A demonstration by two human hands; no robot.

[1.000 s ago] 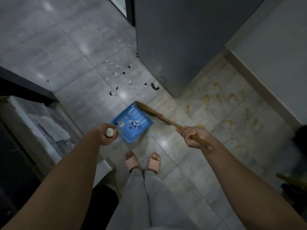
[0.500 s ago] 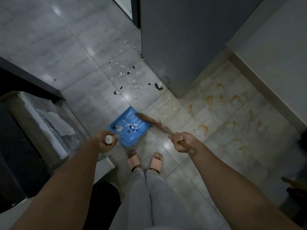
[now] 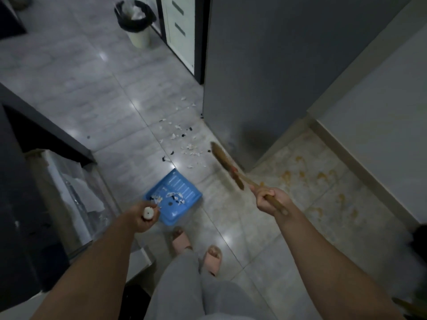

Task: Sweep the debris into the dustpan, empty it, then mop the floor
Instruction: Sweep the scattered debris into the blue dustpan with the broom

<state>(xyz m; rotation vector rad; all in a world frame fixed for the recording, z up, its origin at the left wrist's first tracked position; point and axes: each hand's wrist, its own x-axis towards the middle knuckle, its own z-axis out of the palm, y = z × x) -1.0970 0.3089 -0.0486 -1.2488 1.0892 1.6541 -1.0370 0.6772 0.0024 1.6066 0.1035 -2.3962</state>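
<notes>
A stretch of grey tiled floor (image 3: 76, 88) is seen from above, hemmed in on the right by a tall dark grey cabinet (image 3: 265, 72) whose lower corner meets the floor near the scattered debris (image 3: 184, 139). On the left the passage is narrowed by a dark counter edge (image 3: 46, 132) and by a box lined with clear plastic (image 3: 76, 197) beneath it. Open tile is left between these, running up toward a white bin with a black liner (image 3: 136, 24) far ahead. To the right of the cabinet, beige tiles marked with orange stains (image 3: 309, 179) are bounded by a pale wall base (image 3: 360, 165).

The blue dustpan (image 3: 184, 195) is set flat on the floor just in front of the feet in pink slippers (image 3: 182, 240), its open lip turned toward the debris, a strip of bare tile apart from it. White and dark scraps are already held in its rear part.

The left hand (image 3: 144, 215) is closed in a fist around the white end of the dustpan handle (image 3: 147, 213), the forearm reaching forward and down. The right hand (image 3: 268, 199) is wrapped firmly around the wooden shaft of the broom (image 3: 227, 163), fingers curled under it, with the forearm angled inward. The bristle head is blurred, beside the cabinet corner at the right edge of the debris; contact with the floor cannot be told.
</notes>
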